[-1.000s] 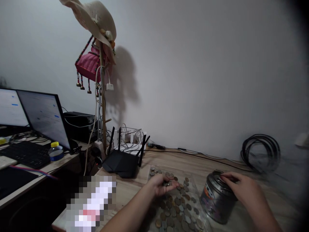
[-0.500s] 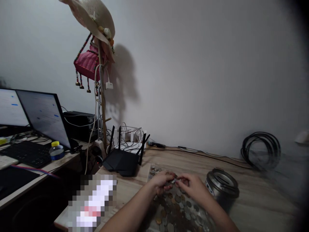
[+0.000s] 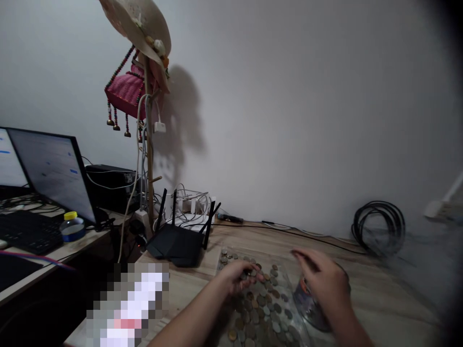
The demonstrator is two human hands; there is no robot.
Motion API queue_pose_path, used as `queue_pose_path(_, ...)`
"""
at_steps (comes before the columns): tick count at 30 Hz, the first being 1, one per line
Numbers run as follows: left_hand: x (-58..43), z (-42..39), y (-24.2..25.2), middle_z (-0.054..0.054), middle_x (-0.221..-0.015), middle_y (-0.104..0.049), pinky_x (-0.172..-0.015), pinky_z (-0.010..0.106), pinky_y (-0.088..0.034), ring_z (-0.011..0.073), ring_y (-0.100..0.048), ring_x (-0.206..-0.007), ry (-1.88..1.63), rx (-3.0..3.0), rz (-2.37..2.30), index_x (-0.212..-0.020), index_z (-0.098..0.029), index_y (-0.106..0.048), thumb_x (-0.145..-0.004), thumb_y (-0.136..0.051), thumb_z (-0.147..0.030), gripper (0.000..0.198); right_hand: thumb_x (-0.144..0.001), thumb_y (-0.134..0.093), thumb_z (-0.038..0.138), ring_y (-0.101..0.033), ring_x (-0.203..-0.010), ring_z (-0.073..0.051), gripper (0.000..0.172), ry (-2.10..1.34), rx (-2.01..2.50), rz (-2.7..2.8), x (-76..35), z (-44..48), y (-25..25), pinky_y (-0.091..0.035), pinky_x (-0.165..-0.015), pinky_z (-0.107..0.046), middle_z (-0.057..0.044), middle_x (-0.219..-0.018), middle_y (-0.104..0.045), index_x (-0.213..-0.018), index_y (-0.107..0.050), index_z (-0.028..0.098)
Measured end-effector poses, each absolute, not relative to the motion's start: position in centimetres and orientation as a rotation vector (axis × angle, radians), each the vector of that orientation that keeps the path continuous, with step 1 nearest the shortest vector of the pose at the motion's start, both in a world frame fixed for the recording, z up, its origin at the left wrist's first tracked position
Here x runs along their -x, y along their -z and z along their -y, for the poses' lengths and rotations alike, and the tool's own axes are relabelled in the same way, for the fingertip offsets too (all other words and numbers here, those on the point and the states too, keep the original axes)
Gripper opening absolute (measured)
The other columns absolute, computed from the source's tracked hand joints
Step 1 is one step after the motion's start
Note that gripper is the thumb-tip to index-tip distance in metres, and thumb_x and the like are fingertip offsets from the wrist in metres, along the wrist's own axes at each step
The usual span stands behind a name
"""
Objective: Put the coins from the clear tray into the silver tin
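Note:
My left hand (image 3: 244,278) is curled around a few coins (image 3: 249,273), palm turned inward, just over a spread of many loose coins (image 3: 265,308). These lie flat on a clear plastic sheet (image 3: 285,270) on the wooden table. To the right, my right hand (image 3: 320,277) has its thumb and fingers pinched together. Whatever sits between those fingertips is too small to make out. Behind that hand stands a round metal tin (image 3: 302,300) with a printed side; the hand hides most of its lid.
A black router (image 3: 177,243) with upright antennas sits left of the coins. Further left are a monitor (image 3: 50,173), a keyboard (image 3: 31,231) and a yellow-capped bottle (image 3: 72,226). A coiled black cable (image 3: 378,226) rests by the wall. A blurred-out patch (image 3: 133,303) covers the table's front left.
My right hand has left my left hand and moved right, in front of the tin. My left hand stays over the coins. The view has shifted slightly.

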State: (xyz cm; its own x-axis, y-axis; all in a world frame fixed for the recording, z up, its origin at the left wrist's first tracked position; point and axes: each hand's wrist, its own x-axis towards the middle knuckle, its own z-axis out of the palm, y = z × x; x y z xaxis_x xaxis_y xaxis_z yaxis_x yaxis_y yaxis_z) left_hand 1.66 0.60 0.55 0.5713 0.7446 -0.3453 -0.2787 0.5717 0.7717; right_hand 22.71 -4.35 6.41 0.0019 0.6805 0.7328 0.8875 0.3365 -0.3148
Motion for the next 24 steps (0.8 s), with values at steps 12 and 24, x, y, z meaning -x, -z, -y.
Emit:
queue_pose_path(12, -1.6, -0.3, -0.7, 0.012, -0.085, -0.066, -0.053, 0.014, -0.047, 0.0137, -0.064, -0.076, -0.764, -0.654, -0.708, -0.077, -0.009, -0.053, -0.072, -0.056, -0.012, 0.007, -0.062, -0.054, 0.043, -0.06, -0.073, -0.024, 0.027, 0.06, 1.777, 1.718, -32.7, 2.5, -5.8, -0.043, -0.064, -0.032, -0.005, -0.075, -0.068, -0.067, -0.069, 0.022)
queue_pose_path(24, -1.7, -0.2, -0.5, -0.002, -0.056, -0.06, -0.035, 0.017, -0.005, 0.0012, -0.03, -0.03, -0.72, -0.974, -0.711, -0.073, -0.015, -0.049, -0.066, -0.061, -0.028, 0.019, -0.077, -0.044, 0.039, -0.055, -0.068, -0.016, 0.031, 0.053, 1.391, 1.811, -21.2, 3.9, -5.8, -0.041, -0.063, -0.026, -0.006, -0.081, -0.064, -0.089, -0.063, 0.018)
